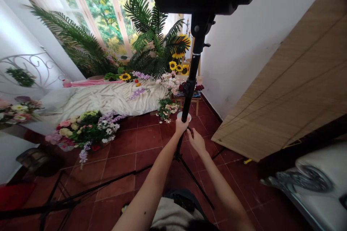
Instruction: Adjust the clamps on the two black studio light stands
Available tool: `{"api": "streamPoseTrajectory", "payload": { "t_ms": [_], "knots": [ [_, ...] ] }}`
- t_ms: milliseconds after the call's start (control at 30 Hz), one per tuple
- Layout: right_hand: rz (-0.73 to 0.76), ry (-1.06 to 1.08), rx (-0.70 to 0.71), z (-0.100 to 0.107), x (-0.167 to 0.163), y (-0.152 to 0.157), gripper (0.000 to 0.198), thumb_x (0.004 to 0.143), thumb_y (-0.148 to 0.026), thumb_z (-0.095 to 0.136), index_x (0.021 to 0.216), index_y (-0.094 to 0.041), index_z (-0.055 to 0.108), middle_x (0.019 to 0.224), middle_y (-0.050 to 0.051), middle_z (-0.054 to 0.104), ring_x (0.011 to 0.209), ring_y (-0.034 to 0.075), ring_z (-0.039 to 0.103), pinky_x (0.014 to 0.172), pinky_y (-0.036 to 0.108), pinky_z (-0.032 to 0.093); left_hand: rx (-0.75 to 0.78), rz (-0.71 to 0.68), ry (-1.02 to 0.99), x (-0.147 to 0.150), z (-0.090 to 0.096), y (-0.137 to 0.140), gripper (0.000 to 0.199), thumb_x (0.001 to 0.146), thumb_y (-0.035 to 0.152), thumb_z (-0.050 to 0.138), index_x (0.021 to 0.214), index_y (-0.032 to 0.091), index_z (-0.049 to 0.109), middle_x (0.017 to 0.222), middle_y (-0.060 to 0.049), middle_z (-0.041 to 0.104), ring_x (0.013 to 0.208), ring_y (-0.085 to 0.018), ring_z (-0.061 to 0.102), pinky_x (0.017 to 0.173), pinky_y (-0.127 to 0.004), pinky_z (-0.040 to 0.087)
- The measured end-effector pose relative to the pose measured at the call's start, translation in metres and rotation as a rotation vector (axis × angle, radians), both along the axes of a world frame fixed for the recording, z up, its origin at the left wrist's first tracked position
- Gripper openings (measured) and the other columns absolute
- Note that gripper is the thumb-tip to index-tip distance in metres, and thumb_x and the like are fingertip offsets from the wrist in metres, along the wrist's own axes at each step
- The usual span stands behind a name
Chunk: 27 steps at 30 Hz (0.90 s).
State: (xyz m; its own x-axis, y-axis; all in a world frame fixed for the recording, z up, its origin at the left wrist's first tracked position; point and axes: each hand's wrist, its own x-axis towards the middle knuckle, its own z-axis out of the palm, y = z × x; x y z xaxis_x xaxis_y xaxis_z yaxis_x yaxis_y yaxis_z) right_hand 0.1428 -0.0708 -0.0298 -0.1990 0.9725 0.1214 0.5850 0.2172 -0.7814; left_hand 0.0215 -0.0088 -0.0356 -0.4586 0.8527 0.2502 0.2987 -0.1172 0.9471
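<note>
The light stand (193,68) is held in the left hand's (181,126) wrapped fingers, the right hand's (197,141) narrowly parted alongside.

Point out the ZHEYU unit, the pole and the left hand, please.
ZHEYU unit (207,0): head view, on the black housing below its red label.
Pole (193,66): head view, on its upper shaft.
Left hand (181,126): head view, on the back of the hand.

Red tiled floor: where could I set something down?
Bare tiles show between the large bouquet and the light stand, and between the right forearm and carved silver furniture. The picture's lower left is crowded with black poles.
</note>
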Motion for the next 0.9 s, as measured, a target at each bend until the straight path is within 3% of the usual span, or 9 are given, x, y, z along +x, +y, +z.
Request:
{"api": "streamPoseTrajectory", "payload": {
  "t_ms": [100, 267, 567, 733, 900],
  "knots": [
    [0.030, -0.205, 0.184, 0.006, 0.005, 0.003, 0.045, 0.092, -0.055, 0.029, 0.099, -0.021, 0.057, 0.091, 0.008, 0.065, 0.079, 0.019, 0.059, 0.063, 0.026, 0.037, 0.007, -0.011, -0.016, -0.001, -0.003, 0.003, 0.043, 0.069, 0.054, 0.059, 0.055, 0.014, 0.053, 0.054, -0.001, 0.049, 0.051, -0.009, 0.044, 0.050, -0.021, 0.036],
    [0.082, -0.309, 0.344, 0.004, 0.006, 0.015, 0.046, 0.094, -0.050, 0.027, 0.087, -0.020, 0.061, 0.084, 0.009, 0.063, 0.078, 0.018, 0.055, 0.061, 0.023, 0.034, -0.008, -0.044, -0.028, -0.002, 0.001, 0.000, 0.041, 0.069, 0.053, 0.060, 0.057, 0.014, 0.055, 0.055, -0.001, 0.051, 0.054, -0.010, 0.047, 0.052, -0.021, 0.040],
    [-0.020, 0.111, 0.220, -0.016, -0.010, 0.019, 0.063, 0.091, -0.056, 0.022, 0.073, -0.013, 0.063, 0.059, 0.004, 0.057, 0.052, 0.012, 0.044, 0.056, 0.023, 0.031, -0.028, -0.104, -0.052, -0.004, 0.002, -0.005, 0.038, 0.069, 0.052, 0.063, 0.063, 0.014, 0.059, 0.058, -0.001, 0.055, 0.055, -0.011, 0.051, 0.053, -0.022, 0.042],
    [0.012, 0.124, 0.198, -0.020, -0.011, 0.023, 0.066, 0.089, -0.059, 0.023, 0.072, -0.011, 0.064, 0.058, 0.004, 0.056, 0.054, 0.012, 0.042, 0.055, 0.022, 0.031, -0.020, -0.186, -0.082, -0.009, -0.001, -0.008, 0.037, 0.069, 0.050, 0.064, 0.070, 0.014, 0.060, 0.060, -0.001, 0.056, 0.055, -0.011, 0.053, 0.056, -0.023, 0.045],
    [-0.009, 0.131, 0.213, -0.022, -0.014, 0.022, 0.064, 0.089, -0.057, 0.022, 0.073, -0.011, 0.064, 0.063, 0.006, 0.059, 0.057, 0.013, 0.044, 0.057, 0.023, 0.033, 0.053, -0.292, -0.158, -0.013, -0.006, -0.021, 0.036, 0.074, 0.047, 0.062, 0.093, 0.016, 0.060, 0.078, -0.003, 0.063, 0.069, -0.013, 0.060, 0.068, -0.026, 0.049]
  ]
}}
